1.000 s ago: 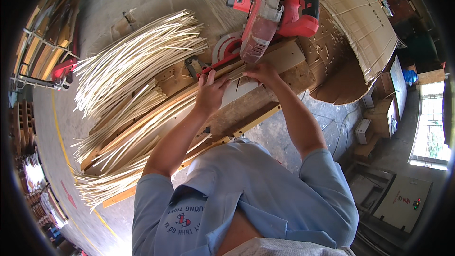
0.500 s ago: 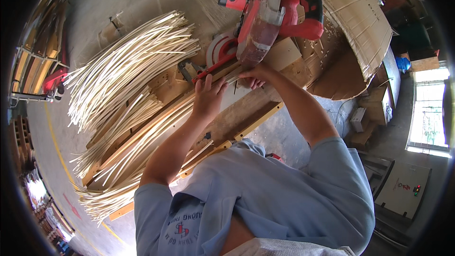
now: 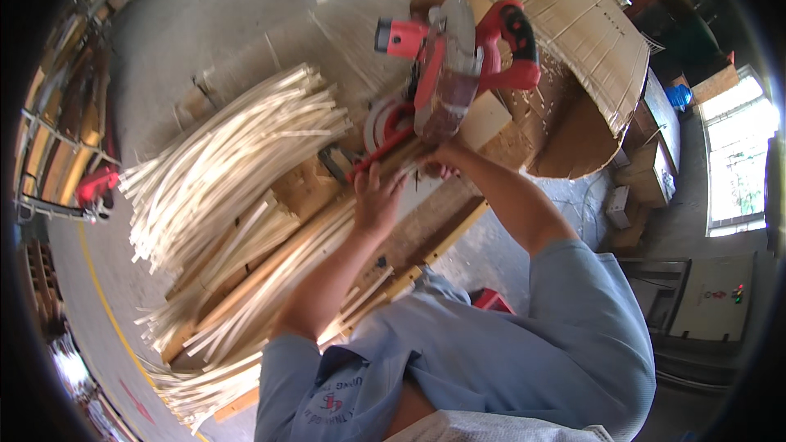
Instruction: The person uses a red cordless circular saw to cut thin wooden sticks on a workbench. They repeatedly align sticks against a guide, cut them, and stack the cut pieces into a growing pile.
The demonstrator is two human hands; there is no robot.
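Observation:
At the red miter saw (image 3: 449, 74) both my hands work close together, just below its guard. My left hand (image 3: 378, 203) is closed over a few thin pale wooden strips (image 3: 327, 237), its fingertips near the red fence (image 3: 378, 157). Beside the blade guard my right hand (image 3: 444, 159) has its fingers curled round the strips' other end. The strips run from the lower left through my left hand. My hands partly hide the cut area, and motion blurs it.
A large pile of pale strips (image 3: 237, 160) lies left of the saw, with more strips (image 3: 217, 393) nearer me. Behind and right of the saw stands an open cardboard box (image 3: 565, 24) with wood chips on it. A wooden rail (image 3: 454, 232) runs below my hands.
The whole view has shifted, so the saw, strips and box sit lower in the picture. Both hands keep about the same place at the saw.

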